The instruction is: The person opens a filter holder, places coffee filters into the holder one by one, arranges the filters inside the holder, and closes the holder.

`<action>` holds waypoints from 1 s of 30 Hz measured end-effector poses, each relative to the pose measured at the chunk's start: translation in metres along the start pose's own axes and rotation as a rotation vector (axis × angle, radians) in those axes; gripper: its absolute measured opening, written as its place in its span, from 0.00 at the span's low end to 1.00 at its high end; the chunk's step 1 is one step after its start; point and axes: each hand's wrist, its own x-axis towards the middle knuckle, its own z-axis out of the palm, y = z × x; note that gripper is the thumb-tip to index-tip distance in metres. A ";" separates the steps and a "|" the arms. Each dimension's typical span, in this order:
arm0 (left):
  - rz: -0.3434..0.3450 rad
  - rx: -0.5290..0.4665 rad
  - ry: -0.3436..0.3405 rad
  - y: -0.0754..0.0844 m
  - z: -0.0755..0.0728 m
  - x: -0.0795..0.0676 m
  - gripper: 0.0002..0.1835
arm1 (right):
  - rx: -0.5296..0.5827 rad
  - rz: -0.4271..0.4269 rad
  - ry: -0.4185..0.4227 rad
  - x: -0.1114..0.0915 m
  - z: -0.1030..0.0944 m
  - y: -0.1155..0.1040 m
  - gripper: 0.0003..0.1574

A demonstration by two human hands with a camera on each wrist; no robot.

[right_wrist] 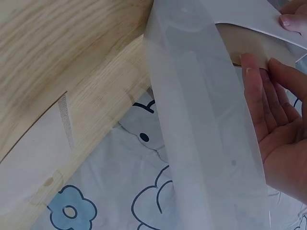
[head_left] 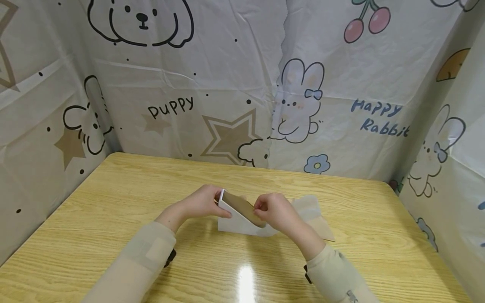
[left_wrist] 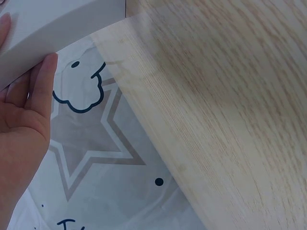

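Observation:
My left hand grips the left end of a white box, thumb along its near side and fingers behind. The box is tilted, its left end raised above the table. A brown cardboard piece lies within the white sides. With thumb and fingertips, my right hand pinches the edge of this brown piece, seen closer in the right wrist view. A translucent sheet hangs beside the right fingers. In the left wrist view, the left fingers press against the box's white side.
On the wooden table, a flat pale piece lies right of the box, partly under the translucent sheet. Printed cloth hangs behind the table and along both sides.

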 end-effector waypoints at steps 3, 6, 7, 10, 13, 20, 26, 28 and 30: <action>0.004 -0.001 -0.001 0.000 0.000 0.000 0.14 | -0.017 0.005 -0.004 0.001 0.002 0.001 0.05; 0.006 0.005 0.002 0.000 0.000 0.000 0.13 | -0.027 0.009 -0.003 0.001 0.003 0.001 0.05; 0.006 0.008 0.003 0.000 0.000 0.000 0.13 | -0.032 0.008 -0.001 0.001 0.004 0.001 0.05; 0.005 0.009 0.004 0.000 0.000 0.000 0.14 | -0.039 0.010 0.002 0.001 0.005 0.001 0.05; 0.005 0.007 0.002 0.001 0.000 0.000 0.14 | -0.046 0.015 0.003 0.002 0.006 0.001 0.05; 0.010 -0.002 -0.005 -0.001 0.000 0.000 0.14 | -0.063 0.031 0.006 0.003 0.006 0.000 0.04; 0.008 -0.002 -0.010 -0.001 0.000 0.000 0.14 | -0.092 0.045 0.031 0.002 0.002 -0.001 0.03; 0.009 0.001 -0.009 0.000 0.000 0.000 0.14 | -0.097 0.048 0.065 0.000 -0.004 -0.002 0.03; 0.006 0.003 -0.007 0.000 -0.001 -0.001 0.14 | -0.090 0.049 0.112 -0.002 -0.012 -0.003 0.03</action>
